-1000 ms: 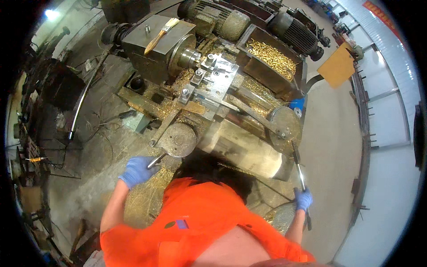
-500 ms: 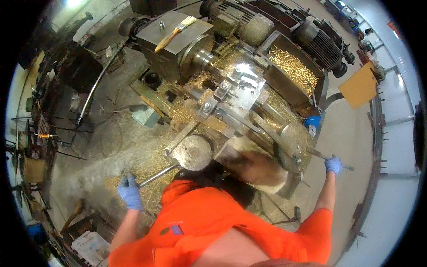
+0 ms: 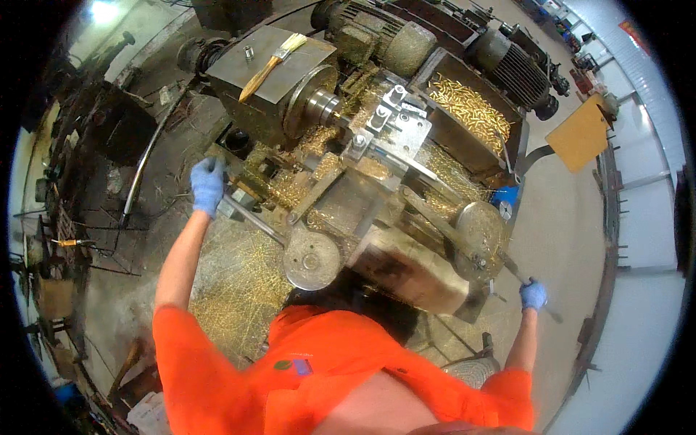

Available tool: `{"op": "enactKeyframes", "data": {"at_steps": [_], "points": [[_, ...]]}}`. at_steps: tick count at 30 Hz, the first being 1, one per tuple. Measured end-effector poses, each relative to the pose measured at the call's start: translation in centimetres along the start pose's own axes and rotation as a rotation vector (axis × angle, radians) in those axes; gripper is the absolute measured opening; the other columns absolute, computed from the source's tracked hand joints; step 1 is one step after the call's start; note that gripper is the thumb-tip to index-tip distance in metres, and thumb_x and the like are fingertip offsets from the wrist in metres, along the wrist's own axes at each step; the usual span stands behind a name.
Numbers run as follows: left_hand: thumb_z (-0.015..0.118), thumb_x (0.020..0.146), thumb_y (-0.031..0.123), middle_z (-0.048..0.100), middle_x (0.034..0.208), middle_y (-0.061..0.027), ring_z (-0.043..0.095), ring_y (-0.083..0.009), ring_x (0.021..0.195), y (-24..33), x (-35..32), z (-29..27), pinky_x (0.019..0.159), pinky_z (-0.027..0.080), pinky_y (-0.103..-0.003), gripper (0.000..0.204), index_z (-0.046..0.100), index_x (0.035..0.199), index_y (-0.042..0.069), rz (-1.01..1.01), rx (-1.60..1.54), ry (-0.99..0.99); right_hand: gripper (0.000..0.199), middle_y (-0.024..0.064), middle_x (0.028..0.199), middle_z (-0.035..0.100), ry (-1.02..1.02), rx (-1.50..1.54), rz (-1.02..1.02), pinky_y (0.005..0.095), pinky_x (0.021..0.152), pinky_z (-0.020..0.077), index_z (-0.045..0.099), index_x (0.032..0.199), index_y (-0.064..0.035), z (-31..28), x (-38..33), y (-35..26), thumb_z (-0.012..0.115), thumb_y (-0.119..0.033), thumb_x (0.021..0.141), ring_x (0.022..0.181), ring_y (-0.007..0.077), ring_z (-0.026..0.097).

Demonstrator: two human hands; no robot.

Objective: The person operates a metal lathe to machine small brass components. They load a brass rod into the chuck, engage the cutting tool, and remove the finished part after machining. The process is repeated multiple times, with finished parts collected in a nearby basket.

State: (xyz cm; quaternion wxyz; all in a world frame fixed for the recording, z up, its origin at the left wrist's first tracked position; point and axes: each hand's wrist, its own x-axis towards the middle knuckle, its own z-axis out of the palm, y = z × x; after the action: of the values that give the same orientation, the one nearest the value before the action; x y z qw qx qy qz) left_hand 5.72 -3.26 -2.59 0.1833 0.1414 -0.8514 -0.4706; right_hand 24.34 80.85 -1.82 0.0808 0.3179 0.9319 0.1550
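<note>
Many brass pieces (image 3: 470,109) look done in the bin (image 3: 453,138) at the machine's (image 3: 348,206) far-right edge; how many remain I can't tell, my left hand (image 3: 208,185) and right hand (image 3: 533,295) apart, gripping the left lever (image 3: 255,220) and right lever (image 3: 513,268).

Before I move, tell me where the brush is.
In the head view, the brush lies upper left of centre, on the flat top of the grey metal housing, beside a small metal cylinder.
</note>
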Motion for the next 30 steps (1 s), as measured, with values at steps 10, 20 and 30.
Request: {"op": "enactKeyframes", "data": {"at_steps": [10,20,30], "points": [[0.061,0.085,0.026,0.051,0.053,0.0009,0.041,-0.0068,0.043,-0.4,3.5,1.3,0.041,0.032,-0.025,0.028,0.062,0.071,0.001,-0.126,-0.196,-0.086,0.035,0.0193,0.078,0.063,-0.128,0.192,0.157,0.0444,0.066,0.0480,0.067,0.080,-0.0069,-1.8,-17.0,-4.3,0.060,-0.040,0.072,0.073,0.0373,0.061],[0.060,0.086,0.026,0.050,0.052,-0.0010,0.043,-0.0087,0.042,-1.4,3.5,1.6,0.041,0.033,-0.027,0.028,0.062,0.073,0.001,-0.138,-0.013,0.031,0.032,0.0154,0.072,0.064,0.057,0.227,-0.025,0.0426,0.061,0.0490,0.067,0.088,-0.0118,-2.6,-14.3,-7.0,0.061,-0.039,0.072,0.064,0.0350,0.062],[0.062,0.083,0.032,0.063,0.072,-0.0050,0.053,-0.0128,0.058,-1.6,1.1,2.5,0.056,0.043,-0.029,0.035,0.065,0.089,-0.003,-0.061,0.068,-0.165,0.053,0.0174,0.102,0.060,0.267,-0.003,-0.092,0.0439,0.090,0.0370,0.056,0.116,-0.0129,-4.4,1.6,-8.1,0.060,-0.041,0.072,0.097,0.0333,0.056]]}}
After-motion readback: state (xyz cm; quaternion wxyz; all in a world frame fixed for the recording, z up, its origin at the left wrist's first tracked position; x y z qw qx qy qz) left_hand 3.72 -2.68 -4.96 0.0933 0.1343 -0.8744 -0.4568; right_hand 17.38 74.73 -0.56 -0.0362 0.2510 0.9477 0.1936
